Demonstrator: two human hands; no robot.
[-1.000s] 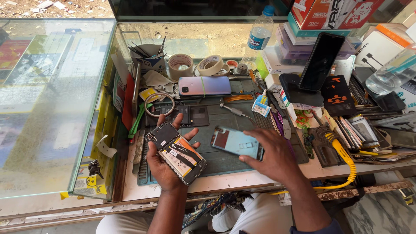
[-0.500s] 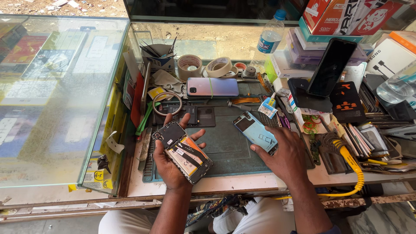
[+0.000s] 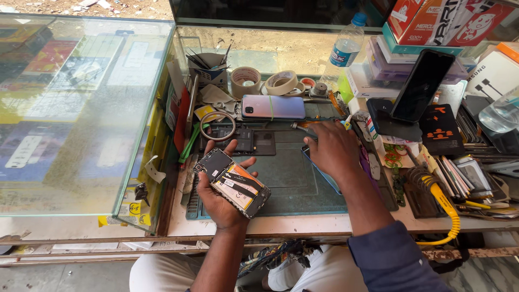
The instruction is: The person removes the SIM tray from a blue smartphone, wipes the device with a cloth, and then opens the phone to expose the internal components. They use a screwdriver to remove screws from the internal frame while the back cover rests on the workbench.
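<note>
A glass showcase (image 3: 81, 108) closes off the left side of the desk (image 3: 303, 223), so the work stays on the green mat (image 3: 286, 178). The left hand (image 3: 219, 194) cradles an opened phone (image 3: 232, 181) from below, fingers wrapped around its edges, its insides facing up so the parts can be seen. Behind it, tape rolls (image 3: 246, 81) and another phone (image 3: 273, 107) lie within easy reach. The right hand (image 3: 332, 148) lies palm down over a blue-edged panel (image 3: 319, 172) on the mat, fingers stretched toward a screwdriver (image 3: 303, 127); I cannot tell whether it grips anything. A dark phone (image 3: 421, 85) leans upright farther right.
</note>
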